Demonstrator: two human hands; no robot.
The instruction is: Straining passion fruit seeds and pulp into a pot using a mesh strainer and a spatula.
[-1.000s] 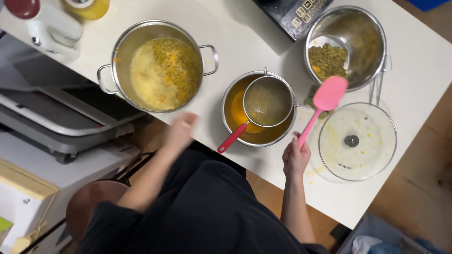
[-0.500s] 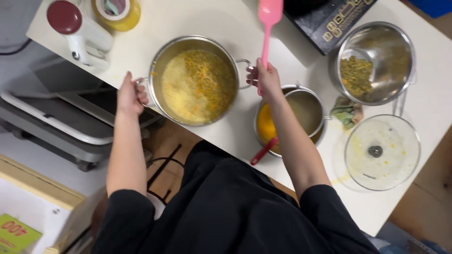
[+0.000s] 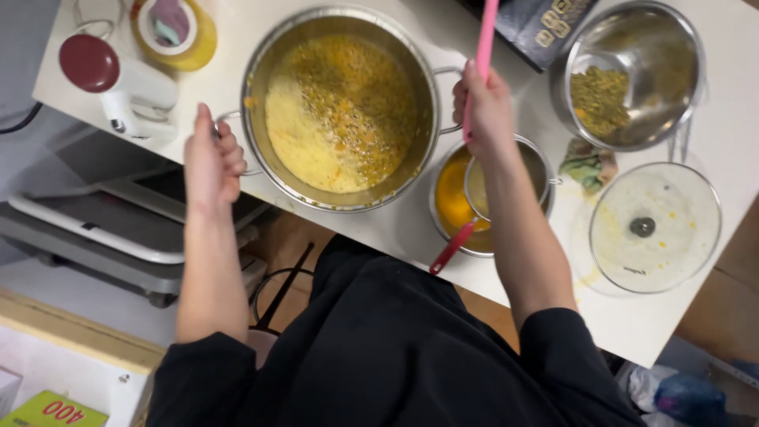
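A large steel pot (image 3: 265,71) full of yellow pulpy liquid stands on the white table (image 3: 411,229). My left hand (image 3: 212,154) grips the pot's left handle. My right hand (image 3: 484,107) is at the pot's right handle and holds the pink spatula (image 3: 484,47) upright by its stem; the blade is out of frame at the top. Just under my right forearm sits a small steel pot (image 3: 452,207) of orange juice with a strainer (image 3: 506,186) resting in it, its red handle (image 3: 452,247) pointing toward me.
A steel bowl (image 3: 672,47) with green-yellow pulp stands at the far right, a glass lid (image 3: 655,228) below it, a crumpled green cloth (image 3: 587,166) between. A white hand mixer with a red cap (image 3: 118,79) and a yellow jar (image 3: 174,30) sit at left. A black box (image 3: 545,24) lies behind.
The view has closed in on the big pot. My left hand has closed around the left handle, and my right hand with the spatula has settled at the right handle.
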